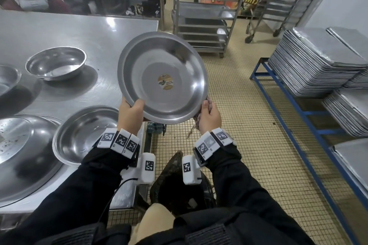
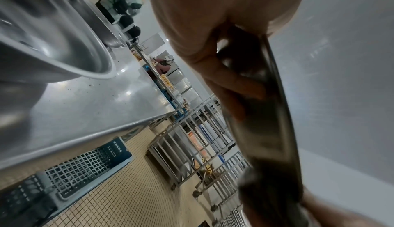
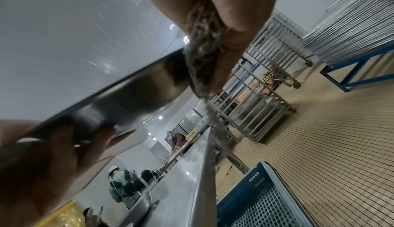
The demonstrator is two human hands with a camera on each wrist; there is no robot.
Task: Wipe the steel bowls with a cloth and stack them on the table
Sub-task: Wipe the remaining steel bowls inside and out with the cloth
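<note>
I hold a wide steel bowl tilted toward me in the air, beyond the table's right edge; a round sticker sits at its centre. My left hand grips its lower left rim, thumb inside, fingers behind. My right hand holds a patterned cloth against the bowl's lower right rim; the cloth bunches between palm and steel. The bowl's underside shows in the right wrist view. Other steel bowls rest on the table: one near me, one farther back, one at the left edge.
The steel table fills the left. A large steel basin sits at its near left. Wheeled racks stand behind, stacked trays on a blue frame at right. A blue crate sits under the table. Tiled floor lies below the bowl.
</note>
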